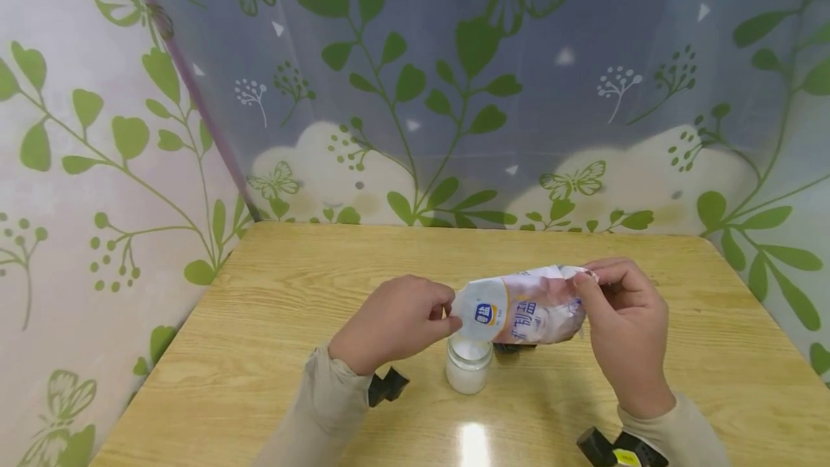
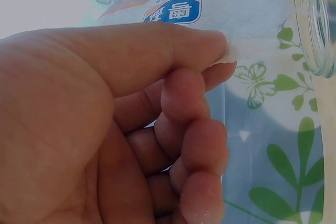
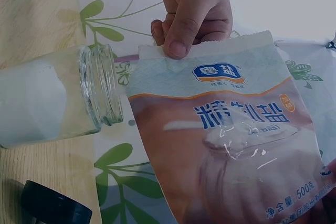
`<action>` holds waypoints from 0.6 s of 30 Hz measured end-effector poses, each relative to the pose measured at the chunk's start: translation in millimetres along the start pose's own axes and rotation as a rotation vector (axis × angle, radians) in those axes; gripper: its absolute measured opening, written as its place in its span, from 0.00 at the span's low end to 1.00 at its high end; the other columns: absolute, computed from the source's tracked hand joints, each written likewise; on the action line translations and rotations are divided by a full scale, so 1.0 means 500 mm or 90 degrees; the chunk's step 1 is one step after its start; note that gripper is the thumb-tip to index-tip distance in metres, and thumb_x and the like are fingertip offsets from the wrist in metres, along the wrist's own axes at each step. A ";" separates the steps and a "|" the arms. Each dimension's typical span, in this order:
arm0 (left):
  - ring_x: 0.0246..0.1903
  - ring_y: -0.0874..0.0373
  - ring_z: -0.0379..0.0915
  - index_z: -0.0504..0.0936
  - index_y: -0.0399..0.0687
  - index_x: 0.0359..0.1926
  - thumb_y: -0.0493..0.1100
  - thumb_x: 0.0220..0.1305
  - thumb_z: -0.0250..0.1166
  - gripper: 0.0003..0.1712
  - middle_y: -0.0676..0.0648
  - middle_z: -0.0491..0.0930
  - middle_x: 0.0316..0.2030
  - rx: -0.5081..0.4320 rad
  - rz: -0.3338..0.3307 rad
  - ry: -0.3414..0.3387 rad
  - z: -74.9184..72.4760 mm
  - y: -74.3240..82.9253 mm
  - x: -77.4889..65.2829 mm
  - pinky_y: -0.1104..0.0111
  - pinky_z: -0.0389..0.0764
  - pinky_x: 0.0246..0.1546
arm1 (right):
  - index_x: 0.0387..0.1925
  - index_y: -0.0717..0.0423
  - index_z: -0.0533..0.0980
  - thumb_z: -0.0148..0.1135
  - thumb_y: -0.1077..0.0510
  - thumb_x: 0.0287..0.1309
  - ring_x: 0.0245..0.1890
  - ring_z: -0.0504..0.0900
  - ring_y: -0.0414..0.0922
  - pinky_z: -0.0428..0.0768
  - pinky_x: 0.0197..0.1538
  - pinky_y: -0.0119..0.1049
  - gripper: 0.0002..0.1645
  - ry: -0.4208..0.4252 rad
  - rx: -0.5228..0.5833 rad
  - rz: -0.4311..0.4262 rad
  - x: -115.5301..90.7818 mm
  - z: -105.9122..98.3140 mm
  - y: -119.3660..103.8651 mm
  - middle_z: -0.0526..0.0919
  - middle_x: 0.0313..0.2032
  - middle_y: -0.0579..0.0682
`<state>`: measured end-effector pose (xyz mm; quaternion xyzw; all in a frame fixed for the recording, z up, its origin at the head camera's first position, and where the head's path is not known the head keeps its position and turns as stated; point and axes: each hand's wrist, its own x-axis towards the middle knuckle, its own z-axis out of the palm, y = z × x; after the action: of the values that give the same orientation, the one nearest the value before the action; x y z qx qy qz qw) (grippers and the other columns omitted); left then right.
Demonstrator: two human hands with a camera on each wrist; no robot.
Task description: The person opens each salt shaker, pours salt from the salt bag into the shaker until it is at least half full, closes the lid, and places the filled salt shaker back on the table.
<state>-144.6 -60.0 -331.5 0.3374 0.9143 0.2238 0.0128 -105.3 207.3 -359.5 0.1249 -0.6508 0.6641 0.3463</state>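
A salt bag (image 1: 519,308), pale blue and pinkish brown, is held on its side above the table between both hands. My left hand (image 1: 402,319) pinches one corner of the pale end between thumb and forefinger, as the left wrist view of the hand (image 2: 105,108) shows. At the other end, my right hand (image 1: 625,330) grips the crumpled bag with thumb and fingers. Just below the pale end stands an uncapped glass jar (image 1: 468,373), partly filled with white salt (image 3: 34,103). Whether salt is flowing from the bag is hard to tell.
A black lid (image 3: 55,203) lies on the table beside the jar, mostly behind the bag in the head view. The wooden table (image 1: 311,258) meets leaf-patterned cloth (image 1: 454,92) at its back and left sides.
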 end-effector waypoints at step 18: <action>0.16 0.66 0.59 0.75 0.58 0.23 0.51 0.71 0.67 0.18 0.61 0.65 0.14 0.008 -0.002 -0.007 -0.003 -0.001 -0.003 0.70 0.63 0.21 | 0.30 0.76 0.71 0.61 0.78 0.63 0.33 0.84 0.40 0.82 0.38 0.25 0.08 0.006 0.033 0.003 -0.003 0.000 0.006 0.81 0.36 0.52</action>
<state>-143.8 -61.8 -330.5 0.3377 0.9160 0.2158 0.0162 -105.9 207.3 -362.8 0.1291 -0.6319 0.6821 0.3445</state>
